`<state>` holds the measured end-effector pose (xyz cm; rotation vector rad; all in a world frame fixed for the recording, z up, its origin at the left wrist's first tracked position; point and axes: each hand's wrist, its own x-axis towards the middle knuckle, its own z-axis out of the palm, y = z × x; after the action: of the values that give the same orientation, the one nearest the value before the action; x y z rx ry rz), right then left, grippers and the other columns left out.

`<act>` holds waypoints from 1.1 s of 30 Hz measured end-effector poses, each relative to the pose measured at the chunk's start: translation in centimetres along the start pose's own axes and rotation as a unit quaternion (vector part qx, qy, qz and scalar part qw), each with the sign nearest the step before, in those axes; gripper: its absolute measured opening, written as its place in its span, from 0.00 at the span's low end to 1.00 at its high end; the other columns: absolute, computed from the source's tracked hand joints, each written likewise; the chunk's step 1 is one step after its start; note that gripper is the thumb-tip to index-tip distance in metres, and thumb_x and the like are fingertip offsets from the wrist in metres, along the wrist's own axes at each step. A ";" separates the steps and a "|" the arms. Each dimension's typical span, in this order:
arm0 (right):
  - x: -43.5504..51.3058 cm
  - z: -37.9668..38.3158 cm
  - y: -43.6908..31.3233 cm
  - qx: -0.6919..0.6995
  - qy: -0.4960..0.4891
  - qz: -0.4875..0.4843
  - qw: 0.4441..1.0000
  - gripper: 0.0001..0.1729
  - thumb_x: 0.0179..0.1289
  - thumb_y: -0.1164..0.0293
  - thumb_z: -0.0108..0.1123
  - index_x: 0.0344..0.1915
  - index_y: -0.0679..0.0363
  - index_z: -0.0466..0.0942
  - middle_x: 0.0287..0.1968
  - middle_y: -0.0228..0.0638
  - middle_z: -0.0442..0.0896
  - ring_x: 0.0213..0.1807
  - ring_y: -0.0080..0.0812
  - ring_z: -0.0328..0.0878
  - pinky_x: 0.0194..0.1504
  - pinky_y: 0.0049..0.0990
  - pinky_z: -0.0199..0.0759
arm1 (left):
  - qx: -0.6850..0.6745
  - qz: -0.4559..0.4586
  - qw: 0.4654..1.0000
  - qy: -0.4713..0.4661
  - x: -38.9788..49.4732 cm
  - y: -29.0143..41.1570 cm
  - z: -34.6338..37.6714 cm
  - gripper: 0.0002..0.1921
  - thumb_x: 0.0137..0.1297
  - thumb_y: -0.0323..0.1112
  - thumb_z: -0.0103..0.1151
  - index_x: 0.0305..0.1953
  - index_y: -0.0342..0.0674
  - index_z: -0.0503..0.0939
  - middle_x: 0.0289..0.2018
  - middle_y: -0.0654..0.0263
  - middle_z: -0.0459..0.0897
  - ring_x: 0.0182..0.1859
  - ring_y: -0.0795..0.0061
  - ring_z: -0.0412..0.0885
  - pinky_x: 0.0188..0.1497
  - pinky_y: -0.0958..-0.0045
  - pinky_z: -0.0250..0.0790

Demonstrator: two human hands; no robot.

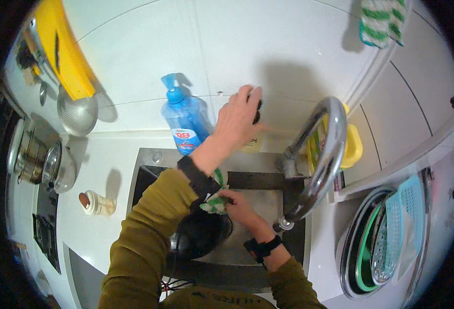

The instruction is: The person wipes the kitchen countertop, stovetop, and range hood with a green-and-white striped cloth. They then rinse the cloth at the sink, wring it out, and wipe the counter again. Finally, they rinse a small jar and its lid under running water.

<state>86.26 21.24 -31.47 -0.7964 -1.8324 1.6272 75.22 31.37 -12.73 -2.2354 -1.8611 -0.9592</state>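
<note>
My left hand (239,116) reaches over the back rim of the sink, its curled fingers at the black top of a small pale bottle (252,145); a firm grip cannot be made out. Over the sink basin, my right hand (240,206) holds a green and white striped cloth (214,204), partly hidden by my left wrist. Below the cloth, a round black pan or pot (203,237) sits in the basin. A blue pump bottle of dish soap (185,119) stands behind the sink, left of my left hand.
The curved metal faucet (337,143) arches over the sink's right side. Yellow containers (352,146) stand behind it. Basins and a light blue basket (404,220) lean at the right. A small lidded jar (99,204) and glass pots (62,166) are at the left. Another striped cloth (380,23) hangs above.
</note>
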 end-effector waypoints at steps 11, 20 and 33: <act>6.8 0.0 -2.1 -0.393 0.219 -0.161 0.879 0.24 0.55 0.81 0.54 0.55 0.65 0.69 0.60 0.49 0.68 0.60 0.46 0.65 0.59 0.39 0.60 | -0.028 -0.065 0.979 0.192 -2.5 -10.5 -7.7 0.27 0.56 0.40 0.65 0.54 0.41 0.67 0.45 0.55 0.74 0.46 0.59 0.73 0.48 0.65 0.68; 9.7 0.5 1.4 -0.511 0.174 -0.115 0.834 0.23 0.55 0.70 0.57 0.54 0.56 0.72 0.47 0.42 0.79 0.56 0.49 0.67 0.61 0.50 0.53 | -0.023 -0.095 0.969 0.229 -6.1 -9.7 -13.3 0.10 0.62 0.35 0.57 0.34 0.36 0.70 0.30 0.57 0.73 0.35 0.55 0.73 0.36 0.63 0.65; 18.2 9.5 -7.1 -0.278 0.115 -0.150 0.942 0.18 0.62 0.67 0.52 0.49 0.63 0.75 0.46 0.50 0.79 0.48 0.47 0.75 0.48 0.36 0.68 | 0.027 -0.067 0.967 0.242 -16.7 -7.2 -26.5 0.09 0.60 0.31 0.59 0.33 0.35 0.69 0.27 0.60 0.68 0.29 0.63 0.68 0.32 0.69 0.62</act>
<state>66.60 27.88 -25.08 -0.8399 -2.1355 0.7913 56.74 7.21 -2.24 -1.6579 -1.7909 -1.3133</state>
